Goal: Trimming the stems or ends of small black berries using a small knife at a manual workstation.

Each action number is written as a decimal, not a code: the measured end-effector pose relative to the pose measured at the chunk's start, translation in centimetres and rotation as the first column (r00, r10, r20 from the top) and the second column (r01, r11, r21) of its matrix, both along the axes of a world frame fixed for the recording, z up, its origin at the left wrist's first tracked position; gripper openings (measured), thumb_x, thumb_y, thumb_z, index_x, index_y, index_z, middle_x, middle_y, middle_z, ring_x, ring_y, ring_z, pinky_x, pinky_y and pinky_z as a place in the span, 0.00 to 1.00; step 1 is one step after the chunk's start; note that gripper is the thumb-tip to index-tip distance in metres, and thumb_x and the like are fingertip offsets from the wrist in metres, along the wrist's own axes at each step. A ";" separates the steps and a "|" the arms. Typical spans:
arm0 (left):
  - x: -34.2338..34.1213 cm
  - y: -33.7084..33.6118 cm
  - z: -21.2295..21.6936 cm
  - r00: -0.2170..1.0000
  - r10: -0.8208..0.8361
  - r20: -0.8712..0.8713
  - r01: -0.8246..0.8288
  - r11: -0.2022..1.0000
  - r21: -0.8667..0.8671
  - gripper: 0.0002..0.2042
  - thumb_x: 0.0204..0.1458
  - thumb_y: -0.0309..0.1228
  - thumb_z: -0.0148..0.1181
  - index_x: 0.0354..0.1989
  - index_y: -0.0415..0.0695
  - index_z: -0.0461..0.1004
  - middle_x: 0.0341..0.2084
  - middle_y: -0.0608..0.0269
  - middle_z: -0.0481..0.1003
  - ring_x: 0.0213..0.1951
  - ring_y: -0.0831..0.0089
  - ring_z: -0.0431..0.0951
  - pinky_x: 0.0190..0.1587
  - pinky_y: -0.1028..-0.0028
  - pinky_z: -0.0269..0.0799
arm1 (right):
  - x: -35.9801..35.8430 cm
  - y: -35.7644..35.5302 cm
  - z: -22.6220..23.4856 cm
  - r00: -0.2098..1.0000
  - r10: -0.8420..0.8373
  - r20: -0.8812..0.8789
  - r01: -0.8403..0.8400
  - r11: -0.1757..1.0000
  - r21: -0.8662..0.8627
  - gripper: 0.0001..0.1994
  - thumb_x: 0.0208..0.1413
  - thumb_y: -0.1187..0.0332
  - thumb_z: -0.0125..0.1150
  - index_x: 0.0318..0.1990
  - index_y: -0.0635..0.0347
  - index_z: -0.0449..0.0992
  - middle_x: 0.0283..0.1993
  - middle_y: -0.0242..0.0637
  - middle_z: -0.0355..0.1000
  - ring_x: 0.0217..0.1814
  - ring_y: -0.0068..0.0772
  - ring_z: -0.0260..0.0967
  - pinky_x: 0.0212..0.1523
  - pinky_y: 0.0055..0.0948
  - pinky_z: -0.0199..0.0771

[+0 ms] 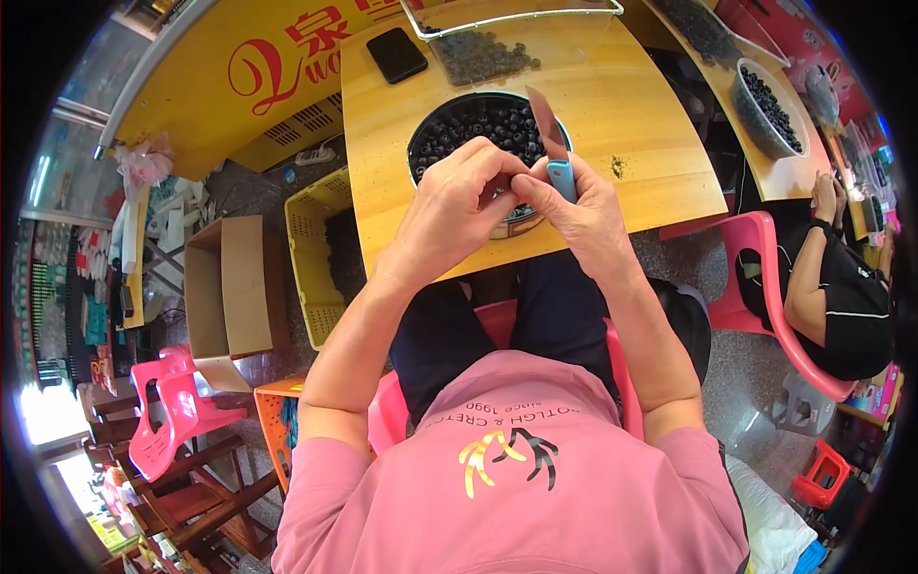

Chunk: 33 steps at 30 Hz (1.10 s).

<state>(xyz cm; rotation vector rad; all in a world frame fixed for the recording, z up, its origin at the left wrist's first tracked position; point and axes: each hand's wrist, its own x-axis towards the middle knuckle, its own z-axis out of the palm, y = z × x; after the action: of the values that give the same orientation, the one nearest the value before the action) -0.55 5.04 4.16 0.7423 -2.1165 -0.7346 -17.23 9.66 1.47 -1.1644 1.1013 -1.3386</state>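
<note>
My right hand (595, 215) is closed around the light blue handle of a small knife (549, 124), whose blade points up and away from me. Its thumb meets the fingertips of my left hand (459, 196). That left hand is bent into a pinch; whatever it holds is hidden between the fingers. Both hands are over the near part of a round bowl (412, 153) on the wooden table (645, 134). Small, dark, round pieces (478, 124) fill the bowl, some showing pale holes or spots. I cannot tell their kind.
Behind the bowl stands a clear bin (574, 43) with more dark pieces, beside a black phone (396, 55). A yellow crate (308, 225) and cardboard box (225, 277) sit left. At right, another person (822, 287) sits on a pink chair (755, 239) near a bowl (744, 103).
</note>
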 end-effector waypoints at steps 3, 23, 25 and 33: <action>0.2 0.1 -0.2 0.999 0.005 -0.048 0.002 0.988 0.154 0.07 0.47 0.20 0.63 0.35 0.37 0.75 0.27 0.62 0.72 0.28 0.76 0.74 0.31 0.77 0.70 | 0.2 0.4 1.0 0.995 -0.008 0.099 0.006 1.000 0.017 0.09 0.57 0.64 0.65 0.36 0.60 0.74 0.25 0.21 0.67 0.24 0.08 0.57 0.23 0.12 0.55; -0.4 1.3 -3.1 0.903 0.096 -0.419 0.084 0.916 0.392 0.08 0.54 0.19 0.60 0.42 0.37 0.75 0.34 0.64 0.73 0.35 0.79 0.77 0.37 0.80 0.72 | 0.1 0.5 0.6 0.990 -0.003 0.141 0.000 1.000 0.016 0.07 0.61 0.66 0.58 0.39 0.60 0.74 0.27 0.24 0.68 0.26 0.11 0.60 0.27 0.15 0.59; -0.3 1.3 -2.9 0.905 0.100 -0.413 0.088 0.907 0.412 0.09 0.54 0.19 0.59 0.43 0.36 0.74 0.34 0.65 0.73 0.35 0.80 0.77 0.37 0.81 0.72 | 0.1 0.5 0.6 0.991 0.012 0.131 -0.014 1.000 0.017 0.08 0.62 0.65 0.57 0.39 0.61 0.75 0.31 0.26 0.72 0.33 0.13 0.65 0.34 0.17 0.66; 0.4 1.1 -2.7 0.828 0.236 -0.509 0.134 0.798 0.587 0.09 0.56 0.24 0.61 0.44 0.37 0.74 0.29 0.69 0.74 0.28 0.85 0.72 0.32 0.84 0.68 | 0.4 1.0 -0.3 0.958 -0.111 -0.264 0.060 0.979 -0.196 0.12 0.63 0.63 0.56 0.45 0.64 0.75 0.33 0.32 0.75 0.33 0.19 0.69 0.35 0.18 0.68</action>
<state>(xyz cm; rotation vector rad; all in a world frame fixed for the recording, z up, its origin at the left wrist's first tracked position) -0.15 6.16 1.42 0.7786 -1.2984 -1.4406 -16.81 10.62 1.16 -1.4890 1.2555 -1.3994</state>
